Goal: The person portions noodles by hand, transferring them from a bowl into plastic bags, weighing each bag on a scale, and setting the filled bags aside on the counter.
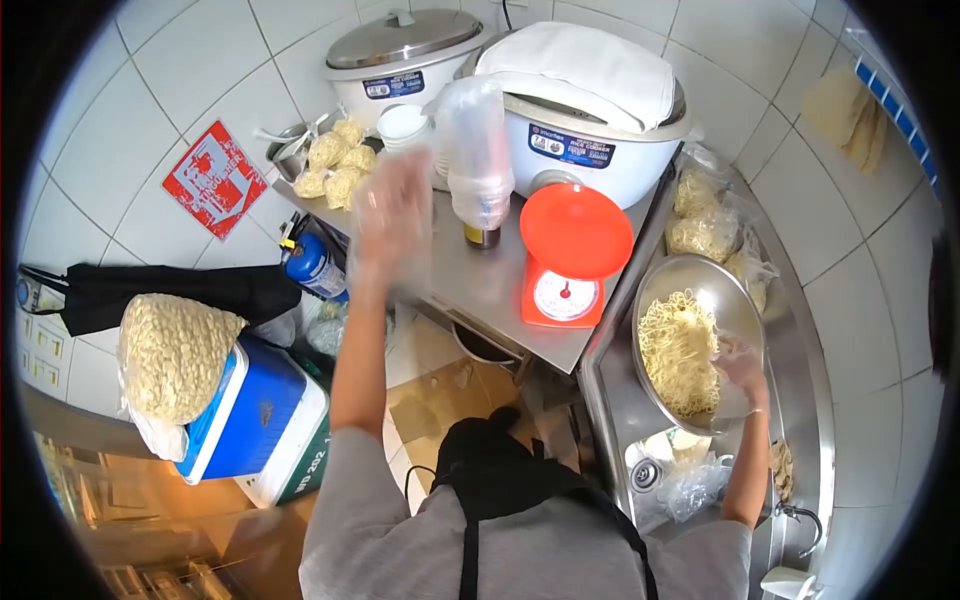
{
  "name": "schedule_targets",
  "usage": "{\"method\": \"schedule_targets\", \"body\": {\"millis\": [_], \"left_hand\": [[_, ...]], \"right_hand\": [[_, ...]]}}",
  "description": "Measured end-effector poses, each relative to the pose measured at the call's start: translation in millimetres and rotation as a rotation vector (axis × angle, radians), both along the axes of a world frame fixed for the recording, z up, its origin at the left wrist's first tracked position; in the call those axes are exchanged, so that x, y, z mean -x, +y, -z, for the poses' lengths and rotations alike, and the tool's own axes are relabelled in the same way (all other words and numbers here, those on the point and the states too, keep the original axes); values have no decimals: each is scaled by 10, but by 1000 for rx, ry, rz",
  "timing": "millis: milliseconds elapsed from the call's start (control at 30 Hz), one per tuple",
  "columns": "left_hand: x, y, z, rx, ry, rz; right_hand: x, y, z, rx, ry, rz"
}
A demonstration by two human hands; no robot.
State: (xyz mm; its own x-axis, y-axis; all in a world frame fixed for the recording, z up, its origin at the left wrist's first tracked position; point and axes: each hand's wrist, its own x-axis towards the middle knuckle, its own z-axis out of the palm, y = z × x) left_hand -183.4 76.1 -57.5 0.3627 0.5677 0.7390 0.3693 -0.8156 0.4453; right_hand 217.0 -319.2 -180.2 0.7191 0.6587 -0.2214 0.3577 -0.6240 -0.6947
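Observation:
My left hand (393, 205) is raised over the left end of the steel counter, smeared by motion, with clear plastic around it. Just to its right stands a bottle (481, 237) with a brown base, topped by a stack of clear plastic containers (478, 160). My right hand (741, 368), covered in clear plastic, reaches inside a large steel bowl (742, 292). Its blurred fingers are at the right edge of the yellow noodles (678, 352), and I cannot tell how far they are closed. A red scale (577, 232) stands between my arms, its pan bare.
Two rice cookers (400, 42) (600, 165) stand at the back, a white cloth (580, 70) over the right one. Bagged noodles (340, 160) lie at the left, more bags (700, 225) beside the bowl. The bowl sits over a sink (622, 455). A blue cooler (250, 410) is at the left.

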Motion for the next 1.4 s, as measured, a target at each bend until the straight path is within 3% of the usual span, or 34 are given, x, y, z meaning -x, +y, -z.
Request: {"method": "schedule_targets", "body": {"millis": [67,133,233,300,400,467,533,567,633,700,733,767,833,967,1033,1067,1133,1233,1267,1333,1367,1400], "left_hand": [[-154,655,-184,-94,-87,-28],[-301,1232,-106,-108,-144,-14],[-404,1695,-104,-112,6,117],[-432,1761,-115,88,334,158],[-448,1774,-163,32,467,149],[-501,1957,-67,111,430,225],[-575,2008,130,-41,124,258],[-548,2045,272,13,156,237],[-565,2007,173,63,188,219],[-710,1911,-14,195,730,-254],[-587,1942,55,-18,374,219],[-579,1876,19,-16,373,222],[-605,1827,-91,123,449,-43],[-564,1964,-276,-14,368,-53],[-572,1947,-392,-340,102,-30],[-596,1916,-525,-354,94,-27],[-606,1868,-745,-273,101,-294],[-539,2054,-1057,-457,-109,-209],[-535,2076,-1115,-476,-116,-205],[-552,2008,-1188,-580,30,-600],[-550,1847,-1266,-592,18,-589],[-532,1564,-1339,-542,228,-534]], "right_hand": [[97,-38,17,59,-212,-41],[45,-178,230,0,-212,-50],[91,-273,237,-36,-197,-15],[219,-307,95,-4,-177,30],[250,-387,-23,-5,-51,92],[133,-558,60,141,-486,-193],[119,-547,58,56,-209,-9],[178,-588,67,107,-171,-10],[230,-522,42,-58,-127,-31],[255,-525,63,-23,-108,-25],[254,-520,58,-7,-105,-23],[258,-515,51,-5,-105,-20],[293,-497,19,26,-115,-23],[380,-435,-106,44,-38,107],[381,-455,-124,4,-147,-7],[368,-440,-130,-10,-154,0],[396,-430,-110,-68,-132,14],[392,-328,-157,-15,-131,69],[407,-279,-184,-34,-135,74],[497,-150,-297,-151,-215,53],[621,-34,-462,-198,-253,37],[770,115,-649,-243,-292,25]]}}
